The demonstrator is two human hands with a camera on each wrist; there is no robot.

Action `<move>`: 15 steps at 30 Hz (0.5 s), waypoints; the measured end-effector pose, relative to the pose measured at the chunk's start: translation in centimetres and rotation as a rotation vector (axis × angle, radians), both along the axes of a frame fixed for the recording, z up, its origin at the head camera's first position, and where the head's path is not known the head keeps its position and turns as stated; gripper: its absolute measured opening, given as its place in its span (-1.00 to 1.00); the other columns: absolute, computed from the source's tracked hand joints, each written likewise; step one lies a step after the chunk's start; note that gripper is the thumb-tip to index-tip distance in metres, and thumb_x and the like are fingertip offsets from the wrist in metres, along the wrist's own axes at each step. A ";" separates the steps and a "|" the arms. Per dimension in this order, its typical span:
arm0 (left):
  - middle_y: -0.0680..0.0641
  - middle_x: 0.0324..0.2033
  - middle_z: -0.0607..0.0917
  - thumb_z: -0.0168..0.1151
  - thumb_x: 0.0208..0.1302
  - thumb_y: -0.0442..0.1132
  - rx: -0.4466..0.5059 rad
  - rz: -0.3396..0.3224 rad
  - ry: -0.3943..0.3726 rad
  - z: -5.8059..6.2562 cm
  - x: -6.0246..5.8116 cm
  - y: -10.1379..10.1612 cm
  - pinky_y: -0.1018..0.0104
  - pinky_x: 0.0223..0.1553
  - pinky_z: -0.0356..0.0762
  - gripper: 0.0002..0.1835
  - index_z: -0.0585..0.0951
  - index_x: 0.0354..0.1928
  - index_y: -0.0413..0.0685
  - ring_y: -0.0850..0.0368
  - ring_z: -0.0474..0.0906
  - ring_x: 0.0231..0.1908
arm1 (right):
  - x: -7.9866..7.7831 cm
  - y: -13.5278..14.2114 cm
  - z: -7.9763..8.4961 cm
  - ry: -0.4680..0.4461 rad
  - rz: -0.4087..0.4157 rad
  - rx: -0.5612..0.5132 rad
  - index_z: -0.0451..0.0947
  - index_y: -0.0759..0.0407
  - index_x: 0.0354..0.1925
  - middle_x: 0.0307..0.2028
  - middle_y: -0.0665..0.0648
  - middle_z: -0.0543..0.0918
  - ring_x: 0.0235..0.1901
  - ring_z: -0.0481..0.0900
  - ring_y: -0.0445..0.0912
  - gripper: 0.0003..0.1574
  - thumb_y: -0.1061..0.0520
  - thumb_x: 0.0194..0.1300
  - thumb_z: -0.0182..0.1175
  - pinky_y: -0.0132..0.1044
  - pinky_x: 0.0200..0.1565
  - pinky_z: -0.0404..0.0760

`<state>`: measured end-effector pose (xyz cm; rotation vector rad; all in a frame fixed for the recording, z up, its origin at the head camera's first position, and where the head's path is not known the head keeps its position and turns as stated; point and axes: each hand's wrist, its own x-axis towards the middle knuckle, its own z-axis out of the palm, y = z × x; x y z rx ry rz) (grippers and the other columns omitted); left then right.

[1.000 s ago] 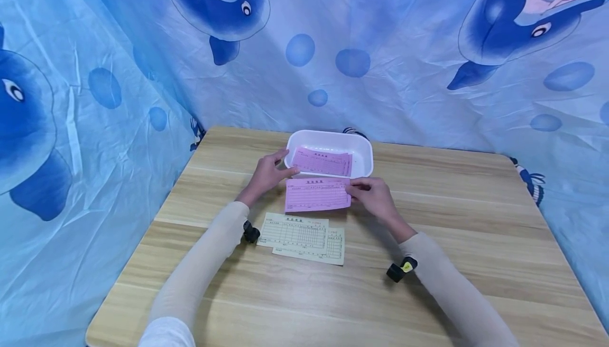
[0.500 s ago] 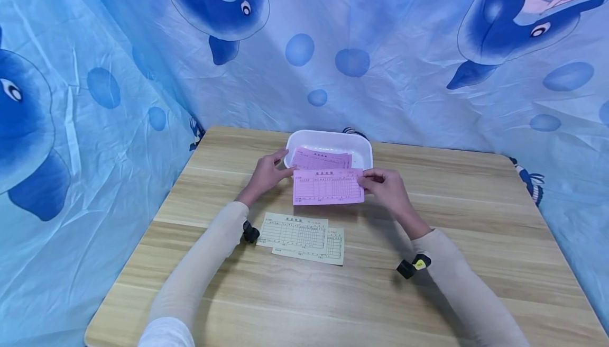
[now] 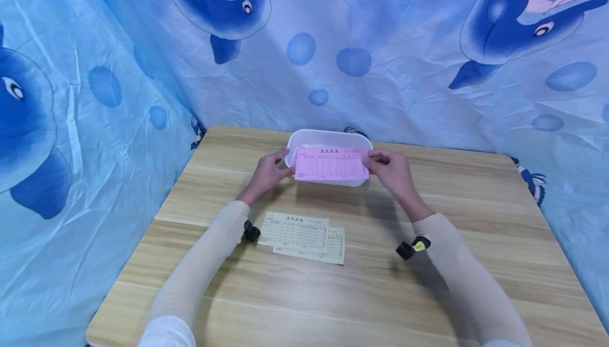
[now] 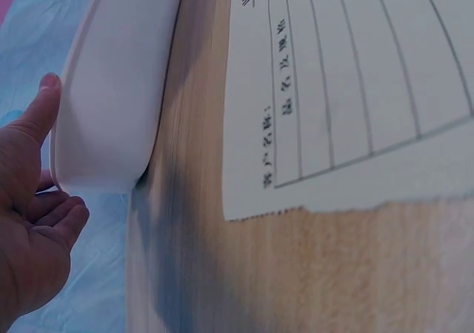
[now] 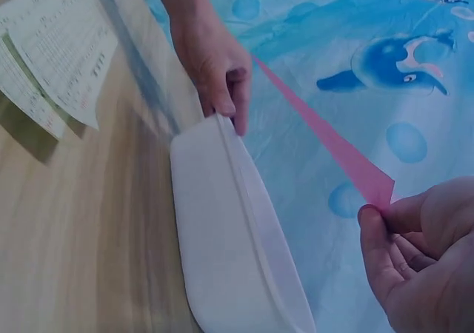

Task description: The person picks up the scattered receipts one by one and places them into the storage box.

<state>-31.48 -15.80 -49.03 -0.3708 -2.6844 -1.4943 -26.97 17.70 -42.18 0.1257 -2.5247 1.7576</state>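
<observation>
A white plastic tray (image 3: 328, 136) stands at the far side of the table. My left hand (image 3: 267, 173) grips its left corner by the rim, thumb on the near side, as the left wrist view shows on the tray (image 4: 115, 89). Between thumb and fingers, my right hand (image 3: 394, 175) pinches the right edge of a pink receipt slip (image 3: 331, 164). That slip hangs over the tray, hiding much of the inside; the right wrist view shows the pink slip (image 5: 326, 137) almost edge-on, above the rim. Any slips lying in the tray are mostly covered.
Two pale green receipt slips, the upper one (image 3: 292, 230) overlapping the lower one (image 3: 335, 246), lie on the wooden table (image 3: 304, 304) in front of the tray. A blue dolphin-print curtain (image 3: 404, 98) hangs behind the table and along its left.
My right hand has carried the pink slip rightward, then away from me, from in front of the tray to over it. The left hand stays at the tray's corner.
</observation>
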 end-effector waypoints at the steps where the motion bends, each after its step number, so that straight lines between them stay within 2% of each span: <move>1: -0.25 0.46 0.36 0.49 0.25 -0.21 0.000 0.000 -0.006 0.0 0.0 0.0 0.06 0.38 0.45 -0.24 0.40 0.43 -0.26 -0.21 0.37 0.41 | -0.3 0.0 0.1 0.007 -0.009 -0.001 0.67 0.36 0.04 -0.12 0.32 0.72 -0.29 0.71 -0.17 -0.67 0.16 0.41 0.33 -0.30 -0.16 0.80; 7: -0.20 0.49 0.31 0.54 0.19 -0.06 -0.001 0.013 -0.039 0.2 0.1 0.0 0.05 0.41 0.41 -0.14 0.37 0.46 -0.21 -0.22 0.34 0.42 | -2.2 -0.3 0.0 0.026 -0.078 0.025 0.69 0.29 0.05 -0.11 0.27 0.74 -0.28 0.70 -0.21 -0.64 0.07 0.42 0.32 -0.38 -0.17 0.77; 15: -0.20 0.49 0.32 0.55 0.15 0.02 0.009 0.013 -0.038 0.1 0.0 -0.1 0.05 0.40 0.43 -0.09 0.37 0.45 -0.23 -0.21 0.34 0.43 | -4.4 -1.3 -0.4 0.029 -0.101 -0.027 0.69 0.37 0.03 -0.14 0.32 0.76 -0.37 0.72 -0.24 -0.66 0.14 0.40 0.34 -0.35 -0.21 0.80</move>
